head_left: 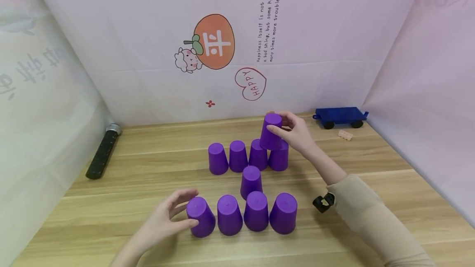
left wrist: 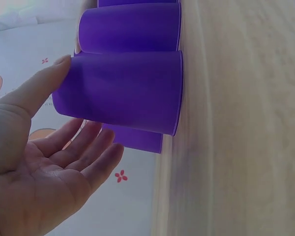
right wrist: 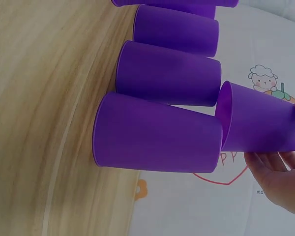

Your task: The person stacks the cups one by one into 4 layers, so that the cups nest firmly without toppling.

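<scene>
Stacking step: by the look of the layout, setting a first upper cup on the back row (head_left: 238,158)
Right hand (head_left: 297,135): grip holding the held cup (head_left: 271,140), thumb on the near side, fingers round behind
Held cup: mouth down, over the right pair (head_left: 257,160) in the back row, rim at or just above their tops; cannot tell whether touching
Back row: four upturned cups side by side on the tabletop (head_left: 174,155)
Middle cup (head_left: 251,179): upturned, alone between the rows, just behind the front row (head_left: 229,218)
Front row: four upturned cups, none stacked on top
Left hand (head_left: 167,217): grip wide and loose around the leftmost cup (head_left: 204,221) of the front row, thumb tip at its upper part, fingers relaxed beyond; no firm hold shown
Next, right hand: probably calling for a rim centred across the right pair, a level touchdown, then a release without sideways drag
Next, left hand: likely wanting a light pinch, then a straight lift clear of the neighbouring cup
Risk: perhaps an off-centre rim, tipping or spreading the right pair
</scene>
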Demonstrator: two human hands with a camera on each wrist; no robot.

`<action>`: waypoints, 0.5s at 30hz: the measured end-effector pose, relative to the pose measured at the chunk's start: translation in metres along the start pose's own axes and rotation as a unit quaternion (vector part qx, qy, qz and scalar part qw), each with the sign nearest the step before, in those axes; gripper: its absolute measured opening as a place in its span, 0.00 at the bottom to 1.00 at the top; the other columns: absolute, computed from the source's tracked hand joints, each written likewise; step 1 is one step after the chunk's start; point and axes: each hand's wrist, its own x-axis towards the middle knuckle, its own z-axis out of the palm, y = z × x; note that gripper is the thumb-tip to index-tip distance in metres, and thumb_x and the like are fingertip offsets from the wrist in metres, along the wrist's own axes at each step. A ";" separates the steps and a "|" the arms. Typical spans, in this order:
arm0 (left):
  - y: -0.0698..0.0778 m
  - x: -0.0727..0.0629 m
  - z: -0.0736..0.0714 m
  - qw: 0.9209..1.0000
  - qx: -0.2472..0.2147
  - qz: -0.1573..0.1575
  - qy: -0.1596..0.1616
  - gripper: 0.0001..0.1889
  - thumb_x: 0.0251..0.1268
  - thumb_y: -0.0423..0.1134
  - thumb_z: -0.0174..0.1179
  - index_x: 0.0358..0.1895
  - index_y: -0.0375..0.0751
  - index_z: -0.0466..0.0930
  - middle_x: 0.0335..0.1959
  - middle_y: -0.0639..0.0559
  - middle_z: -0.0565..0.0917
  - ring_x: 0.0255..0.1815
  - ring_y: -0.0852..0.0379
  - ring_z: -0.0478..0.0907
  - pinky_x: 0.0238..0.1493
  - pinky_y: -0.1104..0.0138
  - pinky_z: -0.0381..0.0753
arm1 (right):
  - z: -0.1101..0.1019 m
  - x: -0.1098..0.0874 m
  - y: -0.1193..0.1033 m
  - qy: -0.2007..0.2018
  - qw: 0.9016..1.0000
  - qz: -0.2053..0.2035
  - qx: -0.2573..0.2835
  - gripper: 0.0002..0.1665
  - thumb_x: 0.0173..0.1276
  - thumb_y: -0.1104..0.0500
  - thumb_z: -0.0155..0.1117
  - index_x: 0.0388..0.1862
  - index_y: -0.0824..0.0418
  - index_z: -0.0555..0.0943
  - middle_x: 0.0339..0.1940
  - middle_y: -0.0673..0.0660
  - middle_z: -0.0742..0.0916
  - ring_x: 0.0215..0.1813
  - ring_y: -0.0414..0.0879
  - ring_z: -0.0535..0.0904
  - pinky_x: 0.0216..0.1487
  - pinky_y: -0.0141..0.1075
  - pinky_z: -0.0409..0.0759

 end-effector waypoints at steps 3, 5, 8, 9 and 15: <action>0.001 0.000 0.001 1.000 0.003 -0.006 -0.006 0.31 0.52 0.37 0.69 0.59 0.33 0.68 0.58 0.34 0.75 0.56 0.74 0.71 0.60 0.77 0.73 | 0.001 0.000 0.001 0.001 1.000 -0.003 -0.001 0.27 0.62 0.55 0.66 0.58 0.65 0.73 0.49 0.66 0.83 0.53 0.57 0.79 0.57 0.48 0.79; 0.001 0.000 0.002 1.000 0.005 -0.007 -0.009 0.31 0.52 0.38 0.69 0.59 0.32 0.68 0.57 0.35 0.75 0.56 0.75 0.72 0.59 0.78 0.73 | 0.002 0.001 0.002 0.002 1.000 0.000 0.003 0.27 0.62 0.56 0.67 0.58 0.65 0.73 0.49 0.66 0.82 0.53 0.57 0.79 0.57 0.48 0.79; 0.001 0.001 0.002 1.000 0.009 -0.008 -0.013 0.31 0.52 0.38 0.69 0.59 0.33 0.69 0.56 0.37 0.77 0.55 0.74 0.73 0.59 0.77 0.74 | 0.003 0.001 0.003 0.003 1.000 0.002 0.005 0.28 0.62 0.55 0.67 0.58 0.65 0.73 0.49 0.66 0.82 0.53 0.56 0.79 0.57 0.48 0.79; 0.001 0.001 0.002 1.000 0.010 -0.008 -0.015 0.30 0.52 0.38 0.69 0.59 0.33 0.69 0.55 0.38 0.77 0.55 0.73 0.73 0.59 0.77 0.74 | 0.004 0.001 0.003 0.003 1.000 0.003 0.006 0.28 0.61 0.55 0.67 0.57 0.65 0.73 0.49 0.65 0.83 0.53 0.56 0.79 0.58 0.47 0.79; 0.000 0.001 0.003 0.999 0.006 -0.015 -0.032 0.29 0.54 0.39 0.68 0.58 0.33 0.69 0.53 0.39 0.79 0.53 0.72 0.75 0.58 0.76 0.75 | 0.005 0.001 0.004 0.008 1.000 0.003 0.009 0.28 0.61 0.55 0.68 0.57 0.64 0.73 0.48 0.64 0.83 0.52 0.52 0.79 0.59 0.45 0.78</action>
